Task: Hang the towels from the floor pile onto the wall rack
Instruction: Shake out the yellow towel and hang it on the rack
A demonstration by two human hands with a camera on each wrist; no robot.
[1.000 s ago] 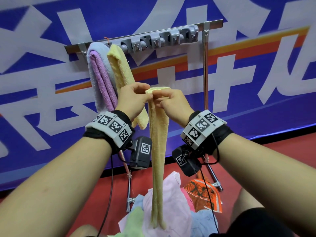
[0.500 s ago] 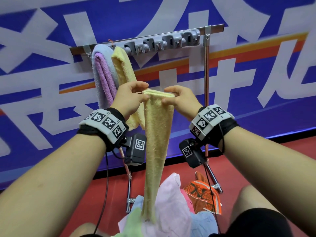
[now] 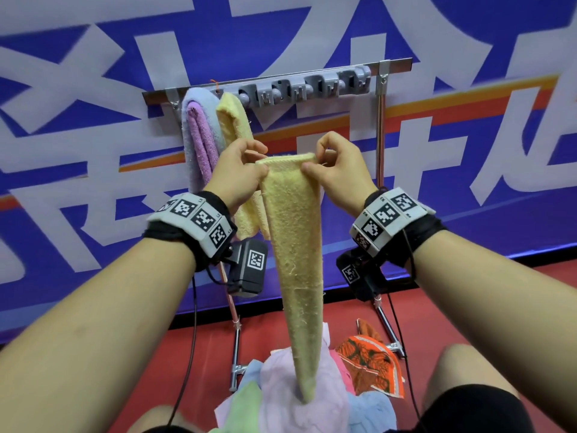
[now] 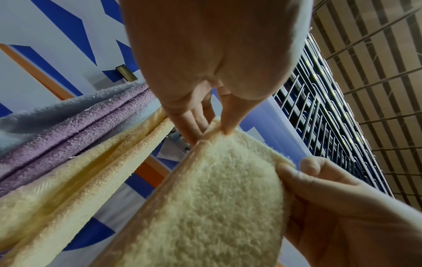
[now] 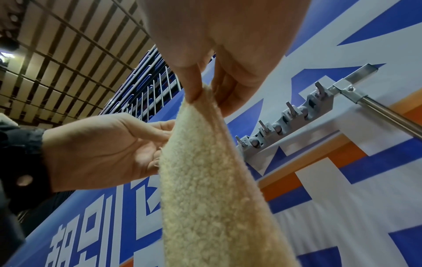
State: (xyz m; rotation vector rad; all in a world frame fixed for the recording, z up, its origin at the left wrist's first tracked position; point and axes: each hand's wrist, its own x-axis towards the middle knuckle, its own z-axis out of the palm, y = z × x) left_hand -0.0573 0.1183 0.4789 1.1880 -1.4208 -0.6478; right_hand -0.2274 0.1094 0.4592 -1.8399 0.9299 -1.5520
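Note:
A pale yellow towel (image 3: 293, 245) hangs from both my hands, held by its top edge below the wall rack (image 3: 306, 87). My left hand (image 3: 240, 170) pinches the left corner, and my right hand (image 3: 337, 164) pinches the right corner. The towel (image 4: 219, 198) narrows downward, and its tip reaches the floor pile (image 3: 281, 389). In the right wrist view thumb and finger pinch the towel (image 5: 205, 162) at its corner. A blue-and-purple towel (image 3: 199, 135) and another yellow towel (image 3: 232, 120) hang at the rack's left end. Grey clips (image 3: 331, 85) to their right hold nothing.
The rack stands on metal poles (image 3: 380, 126) before a blue, white and orange banner (image 3: 468, 135). On the red floor (image 3: 499, 292) the pile holds pink, green and blue cloths and an orange patterned one (image 3: 368, 364). My knees show at the bottom of the head view.
My hands have moved apart, spreading the towel's top edge from a narrow bunch into a wider flat band. The hands and towel also rose slightly toward the rack.

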